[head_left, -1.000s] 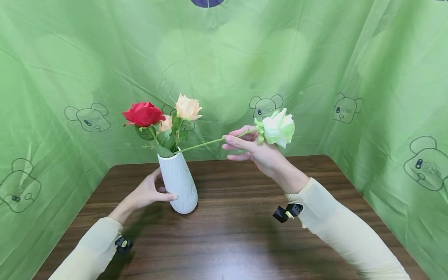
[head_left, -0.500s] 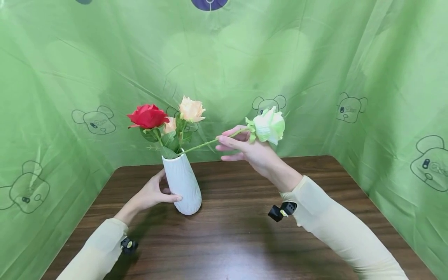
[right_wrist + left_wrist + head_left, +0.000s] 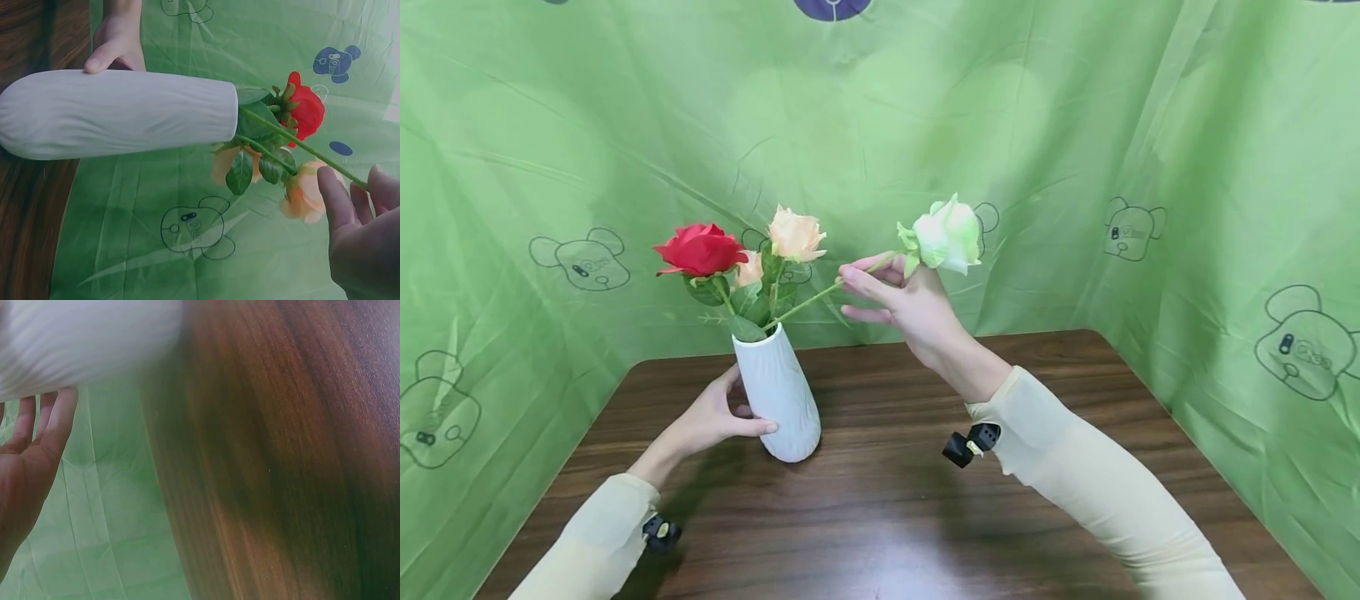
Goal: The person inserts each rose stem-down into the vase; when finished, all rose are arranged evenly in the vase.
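Note:
A white ribbed vase (image 3: 778,396) leans to the left on the table, and my left hand (image 3: 711,417) grips its lower left side with the thumb across the front. In the left wrist view, fingers (image 3: 59,419) lie along the vase (image 3: 94,337). My right hand (image 3: 910,304) pinches the stem of a white-green rose (image 3: 951,236); the stem slants down into the vase mouth. That stem (image 3: 306,148) also shows in the right wrist view. A red rose (image 3: 702,250) and two peach roses (image 3: 797,234) stand in the vase among green leaves (image 3: 752,302). Stem ends inside are hidden.
The dark wooden table (image 3: 880,500) extends in front of the vase and to its right. Green curtain (image 3: 880,125) with printed bear outlines hangs behind and on both sides. A small black camera (image 3: 972,444) sits on the right wrist, another (image 3: 661,532) on the left.
My right hand has moved left and up toward the vase with the white-green rose, and its stem stands steeper. The left hand keeps its grip on the vase.

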`<state>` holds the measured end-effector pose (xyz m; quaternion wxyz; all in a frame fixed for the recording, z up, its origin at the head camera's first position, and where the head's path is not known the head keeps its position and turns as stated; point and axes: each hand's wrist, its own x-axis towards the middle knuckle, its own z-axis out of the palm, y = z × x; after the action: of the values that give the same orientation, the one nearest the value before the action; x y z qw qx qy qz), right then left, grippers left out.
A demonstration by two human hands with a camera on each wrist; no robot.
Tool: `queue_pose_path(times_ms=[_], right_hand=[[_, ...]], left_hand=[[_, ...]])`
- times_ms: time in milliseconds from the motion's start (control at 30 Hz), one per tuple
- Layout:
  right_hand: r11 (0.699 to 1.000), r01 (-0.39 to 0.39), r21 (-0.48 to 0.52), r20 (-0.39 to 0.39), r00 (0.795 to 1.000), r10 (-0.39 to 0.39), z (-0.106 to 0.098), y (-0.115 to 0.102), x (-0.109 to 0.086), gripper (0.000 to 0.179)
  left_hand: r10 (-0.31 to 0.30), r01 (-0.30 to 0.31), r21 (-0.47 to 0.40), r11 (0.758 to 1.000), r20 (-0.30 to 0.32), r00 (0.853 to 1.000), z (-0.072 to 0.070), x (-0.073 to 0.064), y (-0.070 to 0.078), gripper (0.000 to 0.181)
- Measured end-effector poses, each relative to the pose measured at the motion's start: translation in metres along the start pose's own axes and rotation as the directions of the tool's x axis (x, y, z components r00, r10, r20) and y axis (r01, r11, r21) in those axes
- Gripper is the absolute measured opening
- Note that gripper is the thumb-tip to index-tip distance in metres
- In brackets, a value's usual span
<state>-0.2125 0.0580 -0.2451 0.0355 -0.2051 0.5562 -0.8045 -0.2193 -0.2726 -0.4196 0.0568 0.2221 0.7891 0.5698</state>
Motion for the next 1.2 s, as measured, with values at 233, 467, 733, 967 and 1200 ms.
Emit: queue_pose_path(times_ms=[233, 467, 733, 967, 1200], right_hand=[[1.0, 0.012, -0.014, -0.023, 1.0, -0.012, 0.011, -0.001, 0.004, 0.016], [0.999, -0.018, -0.034, -0.02, 1.0, 0.017, 0.02, 0.001, 0.01, 0.019], [0.999, 0.0, 0.048, -0.056, 0.998, 0.003, 0.025, 0.005, 0.013, 0.024], [0.996, 0.035, 0.085, -0.055, 0.998, -0.03, 0.029, 0.011, 0.013, 0.02], [0.995, 0.009, 0.102, -0.072, 0.997, -0.002, 0.033, 0.014, 0.014, 0.037]], left_hand=[[0.01, -0.01, -0.002, 1.0, -0.006, 1.0, 0.0, 0.002, 0.0, 0.085], [0.006, -0.006, -0.012, 1.0, 0.0, 1.0, 0.0, 0.0, 0.0, 0.087], [0.023, -0.023, -0.035, 0.999, 0.005, 1.0, 0.001, 0.001, -0.001, 0.088], [0.02, -0.02, -0.03, 0.999, 0.001, 1.0, 0.002, 0.0, -0.002, 0.087], [0.021, -0.021, -0.025, 0.999, 0.001, 1.0, 0.001, 0.0, -0.001, 0.087]])
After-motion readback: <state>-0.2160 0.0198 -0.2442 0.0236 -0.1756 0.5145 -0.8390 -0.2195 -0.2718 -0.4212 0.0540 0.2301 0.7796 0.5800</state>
